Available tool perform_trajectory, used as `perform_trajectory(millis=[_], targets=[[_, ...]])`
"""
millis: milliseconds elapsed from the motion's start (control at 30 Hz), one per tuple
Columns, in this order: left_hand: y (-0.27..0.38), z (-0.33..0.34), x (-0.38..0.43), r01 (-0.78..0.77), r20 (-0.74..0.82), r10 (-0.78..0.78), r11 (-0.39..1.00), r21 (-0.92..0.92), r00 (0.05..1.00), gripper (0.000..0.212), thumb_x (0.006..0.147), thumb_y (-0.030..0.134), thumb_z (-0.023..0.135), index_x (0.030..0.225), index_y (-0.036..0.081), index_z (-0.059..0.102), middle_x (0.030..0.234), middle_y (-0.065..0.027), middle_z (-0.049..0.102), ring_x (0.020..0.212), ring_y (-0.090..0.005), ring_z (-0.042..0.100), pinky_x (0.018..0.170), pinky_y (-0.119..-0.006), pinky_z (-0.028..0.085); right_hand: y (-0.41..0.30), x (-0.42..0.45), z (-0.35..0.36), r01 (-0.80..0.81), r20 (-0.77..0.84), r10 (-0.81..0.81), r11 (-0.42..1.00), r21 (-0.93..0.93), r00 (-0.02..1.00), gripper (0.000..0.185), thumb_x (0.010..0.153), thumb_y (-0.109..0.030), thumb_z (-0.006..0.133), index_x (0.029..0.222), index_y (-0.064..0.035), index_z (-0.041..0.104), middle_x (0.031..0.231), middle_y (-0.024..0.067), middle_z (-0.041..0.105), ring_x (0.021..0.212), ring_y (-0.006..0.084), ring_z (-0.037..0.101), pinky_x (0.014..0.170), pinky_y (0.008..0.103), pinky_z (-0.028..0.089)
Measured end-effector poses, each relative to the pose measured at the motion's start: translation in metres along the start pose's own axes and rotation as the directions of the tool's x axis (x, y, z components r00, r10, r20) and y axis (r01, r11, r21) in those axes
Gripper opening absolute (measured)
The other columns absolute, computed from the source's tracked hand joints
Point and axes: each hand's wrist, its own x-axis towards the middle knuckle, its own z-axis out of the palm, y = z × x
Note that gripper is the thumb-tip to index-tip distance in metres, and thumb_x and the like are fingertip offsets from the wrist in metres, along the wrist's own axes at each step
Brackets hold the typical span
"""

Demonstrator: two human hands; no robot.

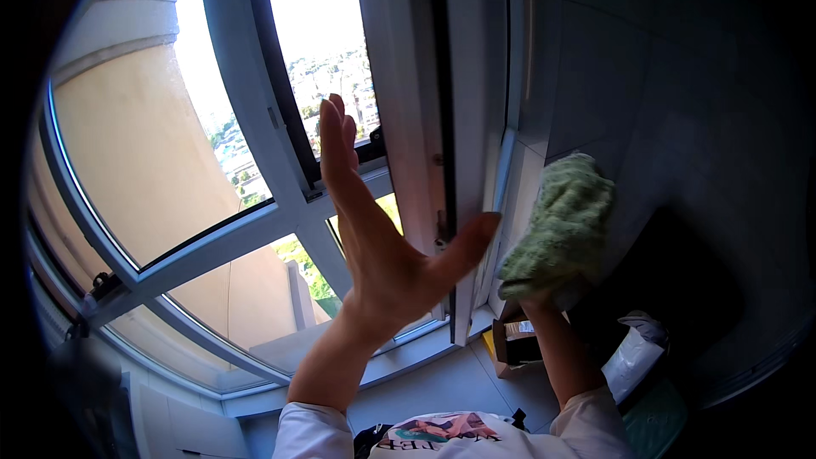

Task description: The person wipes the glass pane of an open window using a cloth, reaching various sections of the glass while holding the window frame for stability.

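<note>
My left hand (pixel 389 261) is raised before the edge of a sliding door or window panel (pixel 417 108), thumb stretched to the right and fingers pointing up. Nothing is in its grasp, and I cannot tell whether it touches the panel. A fluffy green cloth (pixel 564 223) is in my right hand (pixel 542 303), which the cloth mostly hides. That cloth is slightly blurred and hangs in front of the dark tiled wall (pixel 599 76).
White-framed windows (pixel 290 207) fill the left side, with a beige building outside. On the tiled floor (pixel 433 389) stand an open cardboard box (pixel 503 350) and a white plastic package (pixel 634 357). A pale cabinet (pixel 197 427) is at lower left.
</note>
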Motion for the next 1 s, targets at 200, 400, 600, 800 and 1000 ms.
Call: perform_trajectory(millis=[200, 400, 600, 800, 1000], targets=[[0.013, 0.018, -0.008, 0.426, 0.082, -0.429, 0.819, -0.385, 0.9, 0.094, 0.065, 0.047, 0.067, 0.132, 0.004, 0.016, 0.115, -0.0155, 0.04, 0.108, -0.0281, 0.042, 0.085, -0.039, 0.041, -0.021, 0.071, 0.04, 0.329, 0.111, -0.33, 0.944, 0.026, 0.937, 0.054, 0.084, -0.026, 0.05, 0.129, -0.0038, 0.029, 0.125, 0.0141, 0.032, 0.116, 0.025, 0.033, 0.1, 0.036, 0.024], [-0.001, -0.002, -0.057, 0.533, 0.017, -0.564, 0.769, -0.353, 0.825, 0.09, 0.059, 0.05, 0.073, 0.125, 0.004, 0.032, 0.104, -0.0127, 0.049, 0.095, -0.0242, 0.053, 0.074, -0.037, 0.05, 0.021, 0.144, 0.05, 0.411, -0.276, -0.428, 0.904, -0.122, 0.86, 0.046, 0.085, -0.018, 0.05, 0.126, -0.0043, 0.035, 0.119, 0.0112, 0.038, 0.111, 0.0203, 0.038, 0.097, 0.0345, 0.027], [-0.006, -0.019, -0.063, 0.438, 0.223, -0.411, 0.557, -0.705, 0.884, 0.042, 0.078, 0.018, 0.062, 0.115, 0.003, 0.049, 0.112, -0.0116, 0.055, 0.097, -0.0193, 0.058, 0.064, -0.03, 0.053, 0.125, 0.199, 0.05, 0.244, -0.223, -0.104, 0.508, 0.826, 0.969, 0.03, 0.09, -0.009, 0.043, 0.119, -0.0036, 0.04, 0.104, 0.0033, 0.049, 0.091, 0.0121, 0.049, 0.081, 0.0271, 0.041], [-0.009, 0.007, -0.04, 0.372, 0.2, -0.329, 0.627, -0.685, 0.923, 0.038, 0.08, 0.018, 0.059, 0.114, 0.003, 0.05, 0.11, -0.0127, 0.056, 0.088, -0.0191, 0.061, 0.063, -0.028, 0.053, 0.158, 0.254, 0.018, 0.269, -0.279, -0.138, 0.815, 0.512, 0.95, 0.024, 0.09, -0.007, 0.04, 0.114, -0.0034, 0.043, 0.095, 0.0, 0.049, 0.08, 0.0079, 0.049, 0.069, 0.0203, 0.044], [0.009, 0.006, -0.023, 0.56, 0.096, -0.559, 0.775, -0.292, 0.823, 0.081, 0.064, 0.041, 0.064, 0.126, 0.005, 0.027, 0.096, -0.0127, 0.044, 0.093, -0.0265, 0.051, 0.065, -0.039, 0.05, 0.013, 0.146, 0.071, 0.299, -0.157, -0.26, 0.707, 0.641, 0.953, 0.028, 0.09, -0.019, 0.041, 0.116, -0.0073, 0.04, 0.102, 0.0032, 0.046, 0.087, 0.0123, 0.048, 0.077, 0.0275, 0.042]])
